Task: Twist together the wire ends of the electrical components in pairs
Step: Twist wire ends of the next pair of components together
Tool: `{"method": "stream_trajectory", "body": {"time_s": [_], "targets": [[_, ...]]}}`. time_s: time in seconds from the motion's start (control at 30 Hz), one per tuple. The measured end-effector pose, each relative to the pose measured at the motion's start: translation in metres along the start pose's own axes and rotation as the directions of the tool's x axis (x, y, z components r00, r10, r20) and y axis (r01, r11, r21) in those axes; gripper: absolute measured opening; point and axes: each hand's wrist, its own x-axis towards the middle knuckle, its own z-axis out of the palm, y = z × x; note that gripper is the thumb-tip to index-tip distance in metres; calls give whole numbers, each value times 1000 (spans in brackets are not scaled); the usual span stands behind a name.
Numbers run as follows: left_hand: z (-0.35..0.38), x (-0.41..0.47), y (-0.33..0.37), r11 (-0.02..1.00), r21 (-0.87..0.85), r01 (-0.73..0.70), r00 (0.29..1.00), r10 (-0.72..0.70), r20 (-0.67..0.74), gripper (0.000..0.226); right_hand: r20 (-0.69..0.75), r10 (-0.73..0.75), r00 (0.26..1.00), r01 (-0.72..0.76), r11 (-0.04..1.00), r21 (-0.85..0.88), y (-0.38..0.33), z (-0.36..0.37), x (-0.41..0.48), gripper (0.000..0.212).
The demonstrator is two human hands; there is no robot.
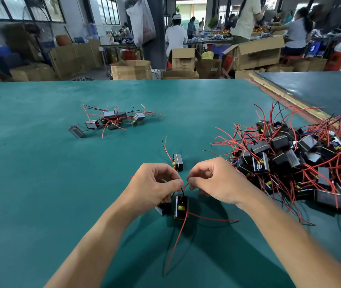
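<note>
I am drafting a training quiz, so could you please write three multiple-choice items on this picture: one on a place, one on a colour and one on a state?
1. Where on the green-covered table does the large heap of black box-shaped components with red and black wires lie?
A. at the person's right
B. at the far left
C. under the forearms

2. What colour is the block on the black box-shaped component below the hands?
A. blue
B. yellow
C. white

3. What are the left hand and right hand doing?
A. lying flat
B. pinching thin wire ends
C. lifting a box

1 A: the heap fills the table's right side.
2 B: a yellow block shows on its face.
3 B: both hands' fingertips close on wires above that component.
</note>
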Motion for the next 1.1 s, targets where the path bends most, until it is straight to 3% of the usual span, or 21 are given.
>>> {"method": "stream_trajectory", "body": {"time_s": [0.2, 0.47, 0.77, 1.1], "targets": [[1, 7, -5, 997, 80, 23, 986, -10, -165, 20, 41, -64, 997, 63, 998, 13, 1, -3, 1, 10], [-1, 3, -7, 987, 158, 28, 998, -37, 59, 8, 65, -108, 992, 110, 993, -34, 4, -6, 1, 9], [0, 4, -9, 982, 187, 10, 999, -5, -31, 15, 46, -110, 993, 115, 984, -135, 6, -8, 3, 13], [-1, 3, -9, 981, 194, 10, 1000, -4, -29, 14, 34, -204, 978, 207, 971, -120, 3, -5, 1, 8]]}}
